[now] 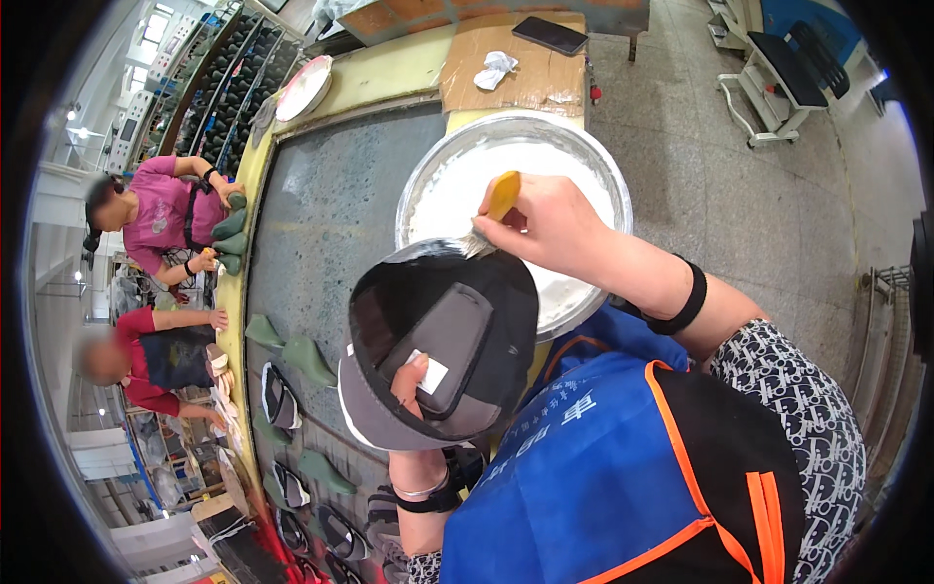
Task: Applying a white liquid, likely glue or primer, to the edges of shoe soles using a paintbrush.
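My left hand [409, 384] grips a dark grey shoe upper [387, 326], its thumb inside the opening beside a small white label [431, 374]; the other fingers are hidden beneath. My right hand [553, 222] is closed round the yellow handle of a brush [503, 196]. Its bristles touch the upper's far rim, where a wet white smear shows. Under my right forearm stands a wide metal basin [620, 180] of thick white liquid [569, 165]. The upper is tilted, its opening facing me, just in front of the basin.
Green shoe lasts [309, 360] and several dark uppers [280, 397] lie on the grey tabletop [331, 195] at left. Cardboard [462, 58] behind the basin bears a phone [551, 35] and crumpled tissue [495, 70]. Two people work across the table, one handling green lasts [231, 225].
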Action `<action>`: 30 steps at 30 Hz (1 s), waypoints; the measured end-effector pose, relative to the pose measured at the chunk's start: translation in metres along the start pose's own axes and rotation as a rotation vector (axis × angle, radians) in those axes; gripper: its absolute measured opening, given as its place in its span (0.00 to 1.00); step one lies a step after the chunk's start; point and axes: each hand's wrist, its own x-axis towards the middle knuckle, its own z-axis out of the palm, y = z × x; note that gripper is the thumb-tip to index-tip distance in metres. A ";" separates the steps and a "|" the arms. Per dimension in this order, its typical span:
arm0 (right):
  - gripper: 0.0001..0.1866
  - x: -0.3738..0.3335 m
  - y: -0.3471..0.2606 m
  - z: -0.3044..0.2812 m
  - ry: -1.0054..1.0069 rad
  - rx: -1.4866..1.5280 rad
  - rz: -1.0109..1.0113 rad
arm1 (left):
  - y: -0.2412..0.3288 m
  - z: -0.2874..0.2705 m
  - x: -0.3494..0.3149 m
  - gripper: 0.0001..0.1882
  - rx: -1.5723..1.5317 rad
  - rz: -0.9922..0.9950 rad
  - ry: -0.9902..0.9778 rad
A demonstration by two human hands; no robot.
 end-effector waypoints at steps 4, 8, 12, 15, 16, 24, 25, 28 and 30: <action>0.12 -0.007 0.001 0.001 -0.001 0.045 0.203 | -0.007 0.006 -0.013 0.15 -0.045 0.141 0.037; 0.10 -0.013 -0.010 0.000 -0.100 0.333 0.430 | -0.027 0.004 -0.007 0.19 -0.112 0.289 0.077; 0.10 -0.007 -0.028 -0.009 -0.210 0.698 0.477 | -0.017 -0.021 0.002 0.19 0.724 0.914 0.143; 0.10 0.005 -0.037 -0.017 -0.077 0.587 0.322 | 0.002 -0.035 0.007 0.19 0.437 0.581 -0.096; 0.10 0.012 -0.036 -0.019 -0.014 0.508 0.203 | 0.006 -0.038 0.004 0.19 -0.068 0.095 -0.203; 0.15 0.030 -0.019 0.000 0.008 0.222 0.147 | -0.003 -0.007 -0.003 0.13 0.092 0.061 -0.114; 0.15 0.025 -0.020 0.000 -0.051 0.219 0.203 | -0.002 -0.004 0.000 0.13 0.086 0.063 -0.087; 0.12 0.005 -0.026 0.000 -0.150 0.402 0.322 | -0.002 0.003 0.008 0.12 0.053 0.194 -0.062; 0.12 -0.002 -0.029 -0.003 -0.183 0.434 0.407 | -0.004 0.006 0.014 0.11 -0.047 0.288 -0.118</action>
